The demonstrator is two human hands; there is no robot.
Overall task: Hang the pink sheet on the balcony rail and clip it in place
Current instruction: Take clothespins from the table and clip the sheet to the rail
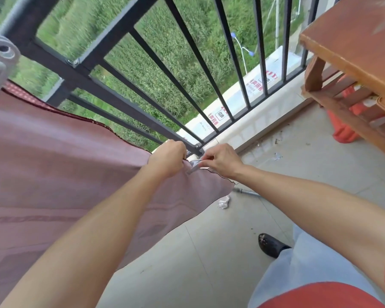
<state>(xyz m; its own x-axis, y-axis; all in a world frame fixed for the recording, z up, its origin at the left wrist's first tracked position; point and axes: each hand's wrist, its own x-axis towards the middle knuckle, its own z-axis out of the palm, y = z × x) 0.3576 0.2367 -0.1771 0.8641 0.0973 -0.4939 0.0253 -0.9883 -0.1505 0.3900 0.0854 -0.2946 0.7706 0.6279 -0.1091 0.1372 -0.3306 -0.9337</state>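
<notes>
- Pink sheet hangs over the balcony rail, its corner bunched under both hands.
- Left hand is curled tight, gripping the sheet's top edge.
- Right hand pinches a grey clip between thumb and fingers, against the fabric.

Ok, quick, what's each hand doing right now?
Left hand: closed, gripping the edge of the pink sheet at the rail.
Right hand: closed, pinching a grey clip at the sheet's edge.
</notes>
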